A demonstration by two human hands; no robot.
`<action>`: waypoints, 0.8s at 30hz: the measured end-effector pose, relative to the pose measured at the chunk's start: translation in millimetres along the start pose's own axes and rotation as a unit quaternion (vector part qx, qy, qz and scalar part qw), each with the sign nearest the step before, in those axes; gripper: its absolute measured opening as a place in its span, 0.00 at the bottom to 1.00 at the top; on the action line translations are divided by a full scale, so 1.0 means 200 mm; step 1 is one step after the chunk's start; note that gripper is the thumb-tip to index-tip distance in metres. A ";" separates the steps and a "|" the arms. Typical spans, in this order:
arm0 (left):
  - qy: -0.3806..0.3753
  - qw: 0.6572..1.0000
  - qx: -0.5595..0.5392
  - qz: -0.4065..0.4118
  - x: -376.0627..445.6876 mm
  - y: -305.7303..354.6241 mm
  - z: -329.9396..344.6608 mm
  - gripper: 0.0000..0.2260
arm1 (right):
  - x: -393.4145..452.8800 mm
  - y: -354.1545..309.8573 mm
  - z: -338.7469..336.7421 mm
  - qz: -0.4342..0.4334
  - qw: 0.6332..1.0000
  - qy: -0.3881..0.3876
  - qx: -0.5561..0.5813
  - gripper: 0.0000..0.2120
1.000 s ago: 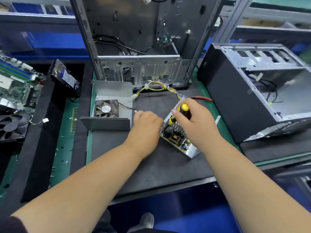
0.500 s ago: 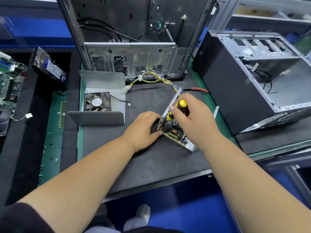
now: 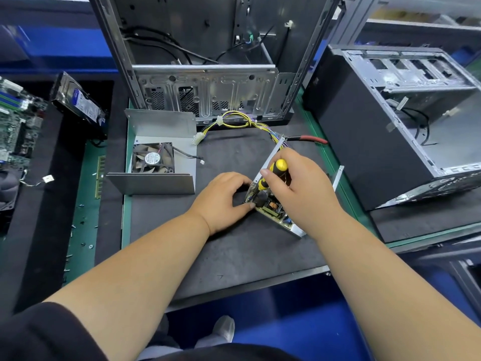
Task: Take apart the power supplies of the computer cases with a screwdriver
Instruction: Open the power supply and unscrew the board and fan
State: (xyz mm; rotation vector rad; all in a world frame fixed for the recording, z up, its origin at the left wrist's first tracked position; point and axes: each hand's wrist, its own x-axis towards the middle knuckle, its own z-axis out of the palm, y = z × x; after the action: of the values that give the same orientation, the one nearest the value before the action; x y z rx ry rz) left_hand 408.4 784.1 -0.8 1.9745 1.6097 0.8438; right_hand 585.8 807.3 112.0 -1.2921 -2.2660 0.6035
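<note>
Far left, a green circuit board [image 3: 15, 126] and a boxed hard drive [image 3: 78, 102] lie on black foam; beside them, on the dark grey work mat [image 3: 234, 256], stands the bent grey sheet-metal power supply cover [image 3: 158, 149] with its black fan [image 3: 152, 158] face up; behind it rises an upright, stripped steel computer case [image 3: 208, 61], from whose foot a yellow wire bundle [image 3: 234, 121] runs to the open power supply tray [image 3: 276, 204], a silver pan carrying a green board, long axis running from far to near-right; the left hand [image 3: 221, 201], fingers curled, pinches the tray's near-left corner, thumb and fingertips touching the edge; the yellow-and-black screwdriver [image 3: 270, 175] points down and to the left into that same corner, butt uppermost, tip hidden among components; the right hand [image 3: 299, 188] grips its handle from the right, index finger laid across the yellow cap; far right, a second black computer case [image 3: 377, 142] lies on its side, open.
</note>
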 end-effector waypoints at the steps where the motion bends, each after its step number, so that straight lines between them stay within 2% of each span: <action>1: 0.002 1.000 0.000 0.001 0.00 0.00 0.00 0.15 | 0.00 0.00 0.00 -0.003 1.000 0.000 -0.009 0.09; 6: 0.000 1.000 0.006 -0.009 0.01 -0.01 0.00 0.14 | 0.05 -0.04 -0.04 0.041 0.997 -0.049 -0.037 0.06; 9: 0.000 1.000 0.004 -0.010 0.00 0.00 0.00 0.14 | 0.10 -0.07 -0.06 0.050 0.990 -0.088 -0.096 0.03; 13: -0.004 1.000 0.011 -0.014 0.00 0.00 0.01 0.17 | 0.12 -0.13 -0.04 0.050 0.978 -0.095 -0.176 0.18; 15: -0.001 1.000 0.008 -0.014 0.00 0.00 0.01 0.16 | 0.12 -0.13 -0.04 0.066 0.981 -0.101 -0.153 0.17; 17: 0.001 1.000 0.005 -0.014 0.00 0.00 0.01 0.16 | 0.13 -0.12 -0.04 0.077 0.986 -0.107 -0.106 0.12; 24: 0.002 1.000 0.005 -0.019 0.00 0.00 0.02 0.17 | 0.14 -0.10 -0.07 0.037 0.985 -0.154 -0.062 0.08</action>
State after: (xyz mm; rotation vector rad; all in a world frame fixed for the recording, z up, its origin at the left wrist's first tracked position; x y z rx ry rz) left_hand 410.1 783.4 -3.6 1.9435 1.6522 0.8257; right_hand 567.8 825.1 138.8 -1.4309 -2.5485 0.7444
